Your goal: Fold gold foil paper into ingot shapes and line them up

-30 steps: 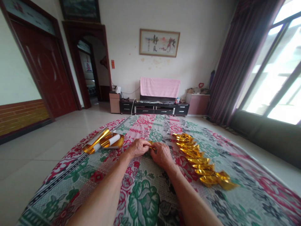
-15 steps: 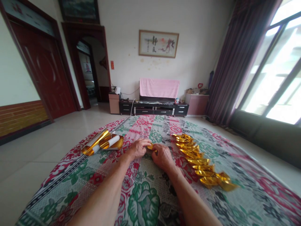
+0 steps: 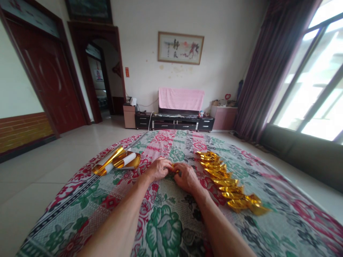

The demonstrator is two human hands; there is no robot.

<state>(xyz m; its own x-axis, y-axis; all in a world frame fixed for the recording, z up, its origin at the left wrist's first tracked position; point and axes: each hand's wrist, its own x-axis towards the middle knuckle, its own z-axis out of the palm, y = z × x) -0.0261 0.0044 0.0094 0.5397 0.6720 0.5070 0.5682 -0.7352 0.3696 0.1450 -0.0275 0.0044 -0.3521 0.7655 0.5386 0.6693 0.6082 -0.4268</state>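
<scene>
At the middle of the round table, my left hand (image 3: 160, 168) and my right hand (image 3: 185, 175) meet, fingers pinched on a small piece of gold foil paper (image 3: 173, 168). Most of that piece is hidden by my fingers, so its folded shape cannot be made out. Right of my hands runs a slanting row of several folded gold paper ingots (image 3: 218, 173), the nearest one lying beside the others at the row's front end. To the left lie curled gold foil sheets (image 3: 107, 162) with white backs, apart from my hands.
A flowered tablecloth (image 3: 163, 228) in red, green and grey covers the table. Beyond its far edge stands a low black TV cabinet (image 3: 174, 124) with a pink cloth (image 3: 181, 99) draped over the set. A purple curtain (image 3: 257, 78) and window are on the right, doors on the left.
Both hands have drawn slightly closer together around the gold piece, and less of it shows between the fingers. The ingots and the curled sheets lie as before.
</scene>
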